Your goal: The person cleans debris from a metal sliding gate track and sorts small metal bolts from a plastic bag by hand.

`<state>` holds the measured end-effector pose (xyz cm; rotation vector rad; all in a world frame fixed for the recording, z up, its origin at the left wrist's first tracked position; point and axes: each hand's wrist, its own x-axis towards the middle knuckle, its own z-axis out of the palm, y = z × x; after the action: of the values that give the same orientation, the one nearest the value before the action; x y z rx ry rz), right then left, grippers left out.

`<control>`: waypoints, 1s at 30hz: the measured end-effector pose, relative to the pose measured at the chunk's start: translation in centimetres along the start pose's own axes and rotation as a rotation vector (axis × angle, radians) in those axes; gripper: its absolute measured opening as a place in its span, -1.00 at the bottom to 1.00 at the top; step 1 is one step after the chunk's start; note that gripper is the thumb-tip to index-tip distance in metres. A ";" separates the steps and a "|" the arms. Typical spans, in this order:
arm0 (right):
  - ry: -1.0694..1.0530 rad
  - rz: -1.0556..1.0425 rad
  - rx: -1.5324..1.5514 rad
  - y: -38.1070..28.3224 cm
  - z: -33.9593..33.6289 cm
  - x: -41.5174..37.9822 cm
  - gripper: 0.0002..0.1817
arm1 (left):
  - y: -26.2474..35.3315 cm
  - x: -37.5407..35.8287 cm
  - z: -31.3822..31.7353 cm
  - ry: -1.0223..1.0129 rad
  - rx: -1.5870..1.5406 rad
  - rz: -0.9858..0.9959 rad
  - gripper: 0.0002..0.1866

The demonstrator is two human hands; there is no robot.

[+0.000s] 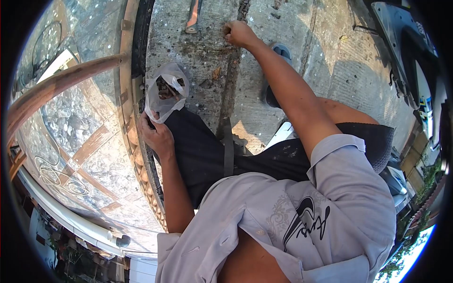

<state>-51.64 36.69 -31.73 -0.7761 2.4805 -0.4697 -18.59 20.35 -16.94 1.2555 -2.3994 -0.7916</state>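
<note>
At the left, my left hand (158, 137) is closed on the edge of a thin translucent plastic bag (153, 101). The bag stands open at the top, with dark brownish pieces (166, 90) inside that are too small to name. My right hand (239, 34) reaches far forward over the concrete, its fingers curled together; whatever they may hold is hidden. Left of that hand lies an orange and black tool handle (192, 20), cut off by the top of the view. Below my right forearm, a dark sandal (282, 51) partly shows.
A wooden rail (71, 82) and a wooden edge (126, 66) run along the left side, beside a patterned floor (89, 155) with a coiled cable (61, 178). A motorbike (401, 42) stands at the right. Rough concrete (269, 23) stretches ahead, with a dark groove in it.
</note>
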 end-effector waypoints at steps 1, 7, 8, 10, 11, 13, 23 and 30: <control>0.035 0.022 0.142 0.7 -0.1 -0.5 -0.69 | 0.0 0.0 0.1 0.011 0.005 0.006 -0.61; -0.135 0.300 0.676 7.4 -4.2 -2.6 -0.70 | 0.5 -0.3 0.1 0.007 -0.003 0.006 -0.55; -0.235 0.278 0.499 7.7 -5.1 -3.3 -0.70 | 0.1 -0.3 0.3 0.003 -0.001 0.019 -0.56; -0.346 0.155 0.199 7.4 -5.5 -4.8 -0.72 | -0.5 -0.3 0.6 -0.001 0.004 0.049 -0.58; -0.360 0.054 0.076 7.7 -4.3 -5.7 -0.73 | -0.3 -0.3 0.6 -0.016 0.005 0.047 -0.58; -0.276 -0.065 -0.090 8.5 -1.0 -7.7 -0.77 | 0.1 -0.3 0.4 -0.036 0.008 0.037 -0.59; -0.024 0.191 0.333 5.4 -3.4 -5.0 -0.56 | 0.1 -0.1 0.1 0.005 0.021 0.013 -0.60; 0.086 -0.003 -0.165 4.3 -2.3 1.0 -0.53 | -0.2 0.2 0.1 0.022 0.065 0.025 -0.70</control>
<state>-55.50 39.80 -32.17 -0.8395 2.6241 -0.3074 -18.61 20.15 -17.13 1.2499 -2.4368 -0.6940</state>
